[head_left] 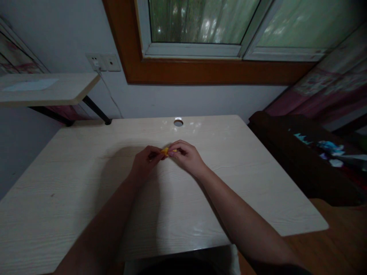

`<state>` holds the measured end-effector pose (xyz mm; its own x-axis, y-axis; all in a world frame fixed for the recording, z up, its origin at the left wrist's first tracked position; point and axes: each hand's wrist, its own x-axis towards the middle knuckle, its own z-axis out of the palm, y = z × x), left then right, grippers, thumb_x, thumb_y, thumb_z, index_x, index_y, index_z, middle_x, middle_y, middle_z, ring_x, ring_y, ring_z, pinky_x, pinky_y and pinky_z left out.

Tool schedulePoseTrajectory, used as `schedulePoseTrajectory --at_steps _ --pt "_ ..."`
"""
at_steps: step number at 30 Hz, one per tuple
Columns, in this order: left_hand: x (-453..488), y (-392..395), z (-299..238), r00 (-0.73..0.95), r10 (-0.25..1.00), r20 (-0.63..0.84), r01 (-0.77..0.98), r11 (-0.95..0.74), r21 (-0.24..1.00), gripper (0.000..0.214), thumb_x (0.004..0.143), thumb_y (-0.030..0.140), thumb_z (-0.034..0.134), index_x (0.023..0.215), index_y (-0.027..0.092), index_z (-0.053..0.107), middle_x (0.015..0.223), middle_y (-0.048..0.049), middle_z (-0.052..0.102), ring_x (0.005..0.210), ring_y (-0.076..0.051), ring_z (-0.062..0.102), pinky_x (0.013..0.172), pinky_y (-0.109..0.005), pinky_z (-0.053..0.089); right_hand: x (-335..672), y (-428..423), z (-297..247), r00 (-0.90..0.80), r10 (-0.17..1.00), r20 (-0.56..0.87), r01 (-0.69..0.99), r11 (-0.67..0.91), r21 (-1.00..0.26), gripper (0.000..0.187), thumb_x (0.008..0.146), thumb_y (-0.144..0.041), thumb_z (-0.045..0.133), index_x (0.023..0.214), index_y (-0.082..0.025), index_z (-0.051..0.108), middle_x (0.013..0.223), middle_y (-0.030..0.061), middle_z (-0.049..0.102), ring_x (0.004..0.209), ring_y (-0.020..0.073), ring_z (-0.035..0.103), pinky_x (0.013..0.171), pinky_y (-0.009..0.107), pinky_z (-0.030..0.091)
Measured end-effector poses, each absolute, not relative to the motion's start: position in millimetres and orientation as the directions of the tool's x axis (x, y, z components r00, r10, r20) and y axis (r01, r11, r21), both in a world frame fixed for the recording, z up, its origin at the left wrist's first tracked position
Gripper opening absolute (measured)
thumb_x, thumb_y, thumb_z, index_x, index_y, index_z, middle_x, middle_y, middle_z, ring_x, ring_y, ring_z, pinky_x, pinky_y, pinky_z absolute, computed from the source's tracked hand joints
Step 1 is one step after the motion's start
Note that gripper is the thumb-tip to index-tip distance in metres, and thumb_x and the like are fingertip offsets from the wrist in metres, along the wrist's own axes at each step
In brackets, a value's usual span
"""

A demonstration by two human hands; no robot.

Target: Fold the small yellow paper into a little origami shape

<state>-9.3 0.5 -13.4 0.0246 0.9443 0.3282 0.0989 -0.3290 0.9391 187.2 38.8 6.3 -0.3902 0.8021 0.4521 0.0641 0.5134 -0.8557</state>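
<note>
Head view. Both hands meet over the table [186, 217], fingertips almost together. Between them sits a small yellow piece [165, 151], mostly covered by fingers; its full shape and material cannot be made out. Left hand [143, 160]: thumb and fingers pinch the piece at its left end. Right hand [187, 154]: thumb and fingers pinch it at its right end, the other fingers curled over. Whether the piece touches the table surface is not clear from this angle. Position: near the middle of the table, on the person's side of the round hole [178, 122] by the back edge.

Handling, judged: the step in hand looks like fine two-handed fingertip work. Best to hold firm with one hand and make small, even adjustments with the other; light pressure, since a hard squeeze could bend the piece or make it slip. Working low over the table would limit any drop. The hands' own shadow [111, 172] falls to the left, so tilting the piece toward the light may help.

Writing and brands: none legible. Paper sheet [31, 84] on the shelf [54, 97] shows no readable text; wall socket [97, 62] shows no readable mark. Any print on the piece is too small to tell.
</note>
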Motion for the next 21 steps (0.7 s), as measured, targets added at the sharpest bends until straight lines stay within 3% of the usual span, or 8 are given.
schedulePoseTrajectory --at_steps 4,9,21 --pt "-9 1 -16 0.018 0.953 0.301 0.001 -0.301 0.954 0.028 0.080 0.035 0.074 0.095 0.018 0.058 0.089 -0.0051 0.074 0.078 -0.017 0.073 0.076 -0.032 0.060 183 39 -2 -0.364 0.876 0.316 -0.045 0.322 -0.946 0.016 0.082 -0.034 0.072 0.087 -0.020 0.067 0.089 0.0037 0.068 0.079 0.0148 0.065 0.072 0.029 0.051" --pt "-6 0 -9 0.045 0.960 0.276 0.037 -0.277 0.960 0.027 0.085 0.037 0.069 0.104 0.018 0.064 0.090 -0.0059 0.075 0.077 -0.016 0.073 0.076 -0.030 0.060 180 38 -5 -0.384 0.903 0.193 -0.183 0.131 -0.974 0.022 0.079 -0.035 0.074 0.091 -0.019 0.065 0.081 0.0022 0.070 0.074 0.0140 0.067 0.071 0.029 0.053" --pt "-5 -2 -6 0.017 0.958 0.287 -0.010 -0.287 0.958 0.023 0.089 0.035 0.063 0.102 0.016 0.064 0.087 -0.0062 0.073 0.075 -0.016 0.071 0.072 -0.031 0.060 178 40 -9 -0.391 0.904 0.174 -0.254 0.076 -0.964 0.029 0.075 -0.036 0.078 0.095 -0.020 0.065 0.083 0.0015 0.070 0.072 0.0121 0.066 0.072 0.029 0.056"
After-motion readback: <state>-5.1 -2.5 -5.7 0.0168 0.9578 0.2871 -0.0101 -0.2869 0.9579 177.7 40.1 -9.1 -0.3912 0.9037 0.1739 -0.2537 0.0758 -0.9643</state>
